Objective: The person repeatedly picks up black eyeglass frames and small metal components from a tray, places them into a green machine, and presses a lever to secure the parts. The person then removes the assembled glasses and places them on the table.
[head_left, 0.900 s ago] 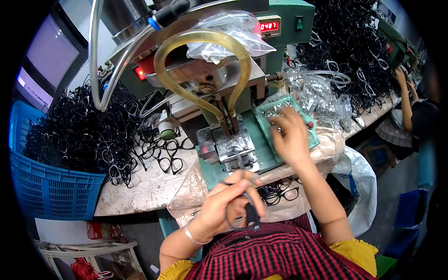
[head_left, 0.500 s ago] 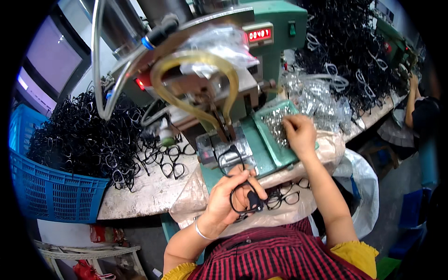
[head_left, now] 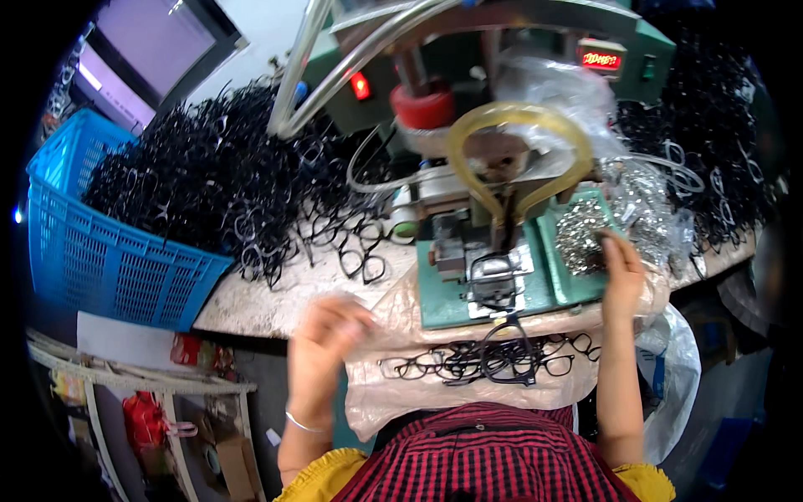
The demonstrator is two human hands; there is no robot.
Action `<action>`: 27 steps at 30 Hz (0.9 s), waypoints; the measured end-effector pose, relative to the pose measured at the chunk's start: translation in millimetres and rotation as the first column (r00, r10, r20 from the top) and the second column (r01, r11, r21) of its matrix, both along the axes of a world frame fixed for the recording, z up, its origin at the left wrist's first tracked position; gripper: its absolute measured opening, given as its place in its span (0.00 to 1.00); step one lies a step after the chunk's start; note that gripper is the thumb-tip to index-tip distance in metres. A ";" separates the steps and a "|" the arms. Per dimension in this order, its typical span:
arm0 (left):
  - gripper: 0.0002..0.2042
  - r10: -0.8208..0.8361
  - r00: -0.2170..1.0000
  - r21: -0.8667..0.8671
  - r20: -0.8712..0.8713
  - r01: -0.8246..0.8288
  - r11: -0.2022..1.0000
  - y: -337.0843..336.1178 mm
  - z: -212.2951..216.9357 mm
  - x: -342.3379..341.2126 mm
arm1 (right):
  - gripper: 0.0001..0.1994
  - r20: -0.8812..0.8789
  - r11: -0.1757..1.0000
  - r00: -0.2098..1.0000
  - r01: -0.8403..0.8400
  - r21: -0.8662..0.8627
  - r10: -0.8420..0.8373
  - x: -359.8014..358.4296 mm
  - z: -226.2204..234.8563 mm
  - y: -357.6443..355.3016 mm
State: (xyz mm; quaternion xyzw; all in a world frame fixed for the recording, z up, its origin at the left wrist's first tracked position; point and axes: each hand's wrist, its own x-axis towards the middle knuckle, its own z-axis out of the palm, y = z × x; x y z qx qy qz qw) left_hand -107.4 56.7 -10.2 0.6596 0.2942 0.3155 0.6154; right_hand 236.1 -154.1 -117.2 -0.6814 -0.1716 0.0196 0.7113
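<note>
A black eyeglass frame [head_left: 508, 355] is at the green press, one rim on the metal fixture [head_left: 495, 280] under the press head and the other hanging over the front edge. My left hand [head_left: 320, 356] is raised left of the press, clear of that frame. Motion blurs its fingers, and nothing shows in them. My right hand [head_left: 622, 276] is at the right rim of a green tray [head_left: 577, 294] of small shiny metal pieces [head_left: 579, 238]. Its fingers are curled together at the tips; whatever they hold is too small to make out.
Several black eyeglass frames [head_left: 456, 360] lie on the plastic sheet in front. A blue crate [head_left: 125, 268] and a heap of black frames [head_left: 209, 184] are at left. A yellowish hose loop [head_left: 456, 138] hangs before the press head. Bagged metal pieces [head_left: 640, 201] lie beyond the tray.
My left hand has let go of the eyeglass frame, which stays at the fixture, and moved left. My right hand has drawn back from among the metal pieces to the tray's right rim.
</note>
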 end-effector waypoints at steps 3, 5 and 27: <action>0.11 0.300 0.952 0.300 -0.058 -0.270 0.915 61.0 19.3 0.6 | 0.10 -0.156 0.968 0.986 0.097 0.233 -0.062 9.0 -15.1 -2.0; 0.08 0.336 0.919 0.512 -0.207 -0.191 0.838 101.3 6.4 7.7 | 0.10 -0.125 0.990 0.991 0.053 0.134 -0.037 9.6 -8.6 25.1; 0.10 0.312 0.936 0.330 0.162 -0.349 0.877 132.1 -64.7 73.1 | 0.08 0.475 0.951 0.832 -0.183 -0.251 0.286 -47.2 85.6 25.0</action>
